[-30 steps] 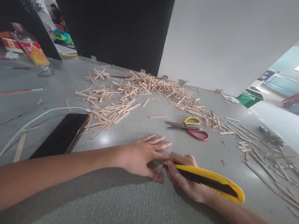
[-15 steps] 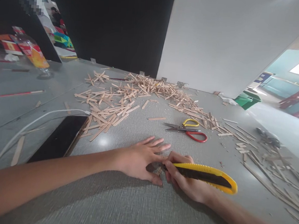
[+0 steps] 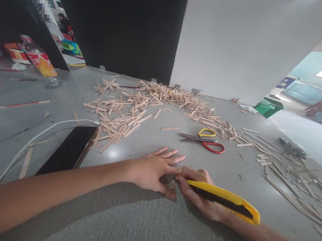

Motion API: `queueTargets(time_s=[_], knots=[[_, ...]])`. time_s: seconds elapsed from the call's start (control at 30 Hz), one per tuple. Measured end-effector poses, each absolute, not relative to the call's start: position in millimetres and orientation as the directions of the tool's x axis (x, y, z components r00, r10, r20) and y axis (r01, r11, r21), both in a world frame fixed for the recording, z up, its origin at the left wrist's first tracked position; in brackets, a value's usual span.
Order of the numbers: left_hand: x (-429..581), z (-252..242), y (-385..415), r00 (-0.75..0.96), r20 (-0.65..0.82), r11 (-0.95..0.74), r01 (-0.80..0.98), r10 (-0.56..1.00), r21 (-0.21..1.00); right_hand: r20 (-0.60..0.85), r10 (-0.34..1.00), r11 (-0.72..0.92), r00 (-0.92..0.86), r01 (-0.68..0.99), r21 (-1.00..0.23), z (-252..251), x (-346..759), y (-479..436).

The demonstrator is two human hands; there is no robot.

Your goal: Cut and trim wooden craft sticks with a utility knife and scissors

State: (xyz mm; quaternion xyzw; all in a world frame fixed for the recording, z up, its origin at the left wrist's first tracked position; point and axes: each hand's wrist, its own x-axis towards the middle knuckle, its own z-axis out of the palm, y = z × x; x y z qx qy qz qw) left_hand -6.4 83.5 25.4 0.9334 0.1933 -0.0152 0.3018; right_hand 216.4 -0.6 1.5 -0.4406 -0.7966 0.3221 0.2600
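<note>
My right hand is closed round a yellow box cutter, its handle slanting back over my wrist. The blade end is hidden by my fingers. My left hand lies on the grey table with its fingers spread, the index fingertip close against my right hand. Between the left thumb and index finger a small wooden stick piece shows, mostly covered. Scissors with one yellow and one red handle lie just beyond my hands, beside a single wooden craft stick.
A heap of craft sticks spreads along the back panels. At left lie a phone on a white cable and a tilted drink bottle. Cut strips and a dark tool lie at right. Beyond stands a green bin.
The rear of the box cutter's handle has swung down toward my right wrist. My left hand stays in place, fingers spread. The whole view has shifted slightly.
</note>
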Motion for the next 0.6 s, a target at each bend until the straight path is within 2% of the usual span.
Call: queueTargets(time_s=[0.43,0.6], knots=[[-8,19,85,0.923,-0.136,-0.745,0.373,0.36,0.553,0.128,0.875,0.397,-0.467,0.542,-0.74,8,214,1],[-13,23,93,0.951,-0.123,-0.758,0.301,0.284,0.579,0.07,0.907,0.308,-0.416,0.538,-0.785,14,213,-2]])
